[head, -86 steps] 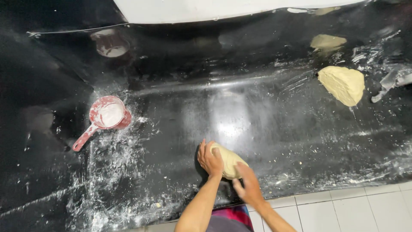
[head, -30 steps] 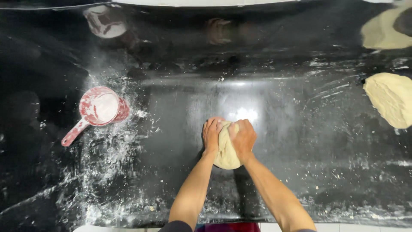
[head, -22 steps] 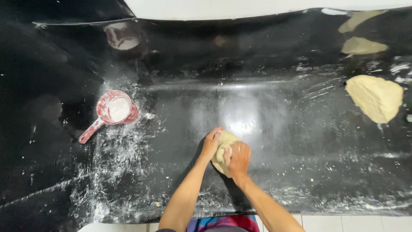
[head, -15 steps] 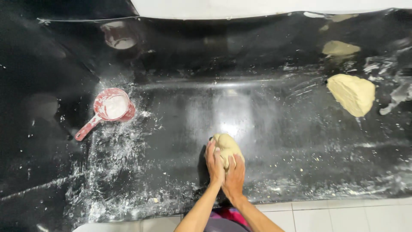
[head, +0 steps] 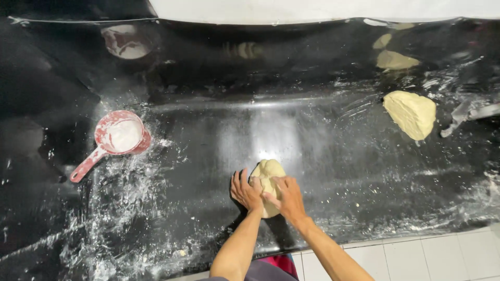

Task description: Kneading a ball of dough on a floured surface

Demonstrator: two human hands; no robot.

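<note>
A pale lump of dough (head: 266, 173) lies on the black, flour-dusted worktop (head: 323, 156) near its front edge. My left hand (head: 246, 191) presses on the dough's left side with fingers spread. My right hand (head: 286, 198) lies over its right and near part, fingers curled on it. Only the far end of the lump shows past my hands.
A red scoop (head: 115, 139) holding white flour sits at the left, with flour scattered in front of it. A larger piece of dough (head: 411, 113) lies at the right, a grey tool (head: 469, 114) beside it. White tiles (head: 416, 260) run below the worktop's edge.
My hands have kept working the dough, pushing it away and drawing it back toward the front edge. It is now slightly farther from me than half a second ago.
</note>
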